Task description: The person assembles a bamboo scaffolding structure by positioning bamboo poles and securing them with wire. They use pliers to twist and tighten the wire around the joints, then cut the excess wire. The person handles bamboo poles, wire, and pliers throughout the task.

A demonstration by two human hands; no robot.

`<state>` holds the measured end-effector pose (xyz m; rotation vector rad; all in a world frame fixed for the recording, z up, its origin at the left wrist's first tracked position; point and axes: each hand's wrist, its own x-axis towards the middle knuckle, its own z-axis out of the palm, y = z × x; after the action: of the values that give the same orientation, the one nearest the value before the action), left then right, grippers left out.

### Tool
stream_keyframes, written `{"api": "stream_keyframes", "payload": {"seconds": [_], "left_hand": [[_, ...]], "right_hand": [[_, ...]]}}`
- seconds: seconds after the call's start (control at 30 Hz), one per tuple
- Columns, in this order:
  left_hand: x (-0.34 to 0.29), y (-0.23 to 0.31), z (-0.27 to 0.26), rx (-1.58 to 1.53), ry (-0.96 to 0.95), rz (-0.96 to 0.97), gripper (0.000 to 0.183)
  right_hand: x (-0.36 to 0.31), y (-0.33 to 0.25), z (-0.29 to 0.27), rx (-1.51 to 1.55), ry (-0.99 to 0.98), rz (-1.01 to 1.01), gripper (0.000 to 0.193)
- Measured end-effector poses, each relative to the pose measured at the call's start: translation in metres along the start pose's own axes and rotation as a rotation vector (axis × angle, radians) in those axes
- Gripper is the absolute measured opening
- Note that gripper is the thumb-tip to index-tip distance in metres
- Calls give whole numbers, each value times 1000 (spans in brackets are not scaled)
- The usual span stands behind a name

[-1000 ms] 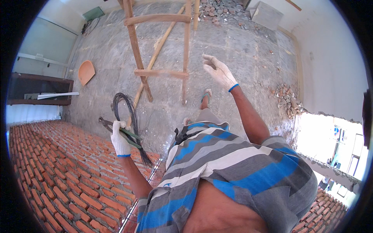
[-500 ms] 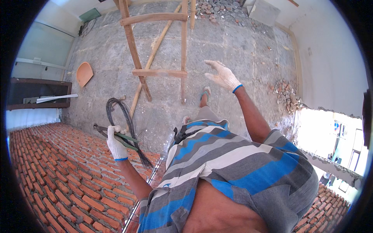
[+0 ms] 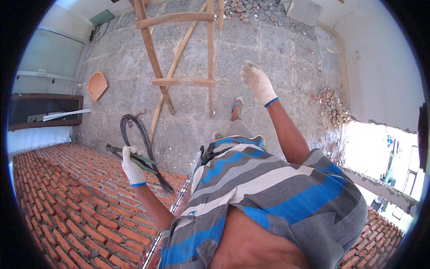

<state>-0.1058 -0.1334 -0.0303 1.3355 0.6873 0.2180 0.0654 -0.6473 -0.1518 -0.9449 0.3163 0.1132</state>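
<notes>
My left hand, in a white knit glove with a blue cuff, is closed around pincers with green handles and a dark metal head. A looped bundle of thin black wire passes beside this hand and behind the handles, its loose ends spreading below. Whether my fingers grip the wire too is hidden. Out in front on the right, my right hand, gloved alike, is held over the grey floor with nothing visible in it. Its fingers are loosely bent and not pressed together; the thumb is hidden.
Ahead stands a wooden frame with crossbars, and a bamboo pole slants behind it. An orange scoop-shaped pan lies left on the floor. Rubble is piled at the right wall. A brick wall runs close on my left.
My right hand has turned and drawn its spread fingers in, shifting slightly right. My left hand, with the pincers, has moved only a little left, and the wire with it.
</notes>
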Motion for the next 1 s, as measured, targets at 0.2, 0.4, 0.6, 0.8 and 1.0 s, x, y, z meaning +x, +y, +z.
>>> {"api": "stream_keyframes", "payload": {"seconds": [0.2,0.4,0.6,0.8,1.0], "left_hand": [[5,-9,-14,32,0,9,33],[9,-14,-19,24,-19,12,32],[-1,-12,-12,2,3,1,32],[-4,-14,-12,19,2,-1,33],[5,-17,-15,37,36,-36,33]], "right_hand": [[18,-5,5,760,258,149,57],[56,22,-55,851,262,210,65],[62,22,-67,667,399,211,53],[56,47,-97,-390,515,119,54],[74,67,-182,-1123,700,198,62]]}}
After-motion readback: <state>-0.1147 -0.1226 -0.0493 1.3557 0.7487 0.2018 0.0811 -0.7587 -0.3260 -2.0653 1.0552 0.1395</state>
